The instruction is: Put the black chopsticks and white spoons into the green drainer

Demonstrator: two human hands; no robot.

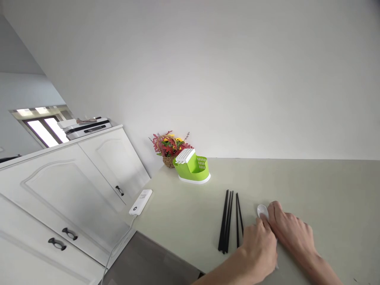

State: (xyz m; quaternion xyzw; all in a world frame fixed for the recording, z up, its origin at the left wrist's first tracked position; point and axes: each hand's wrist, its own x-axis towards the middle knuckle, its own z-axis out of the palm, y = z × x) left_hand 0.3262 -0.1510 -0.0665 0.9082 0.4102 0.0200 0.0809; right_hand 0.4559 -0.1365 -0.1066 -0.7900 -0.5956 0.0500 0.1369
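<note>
From the head view, the green caddy (190, 174) stands upright on the bench (184, 215) near the wall, its white base flat beneath it, which likely keeps it steady. The white spoon (262, 209) is well to the caddy's right and nearer the person, only its bowl clearly visible. Both hands are together over it: the left hand (259, 249) is closed in a fist on the spoon just below the bowl, while the right hand (292, 227) lies beside it with fingers bent, just touching or nearly so. Fingers hide the contact, so I cannot tell whether the right hand also grips the spoon; having the two so close would help steady something this small. A pale sliver shows under the left fist, perhaps the handle's end.

Between the caddy and the hands, on the person's side of the caddy, lie a bunch of black chopsticks (223, 221) and, just right of it, a separate black pair (237, 221). Lying roughly parallel, they seem set out to be easy to pick up and tell apart. Behind the caddy's left end is a flower basket (170, 148); nearer the person, left of the caddy, lies a white device (141, 202) with a cable.
</note>
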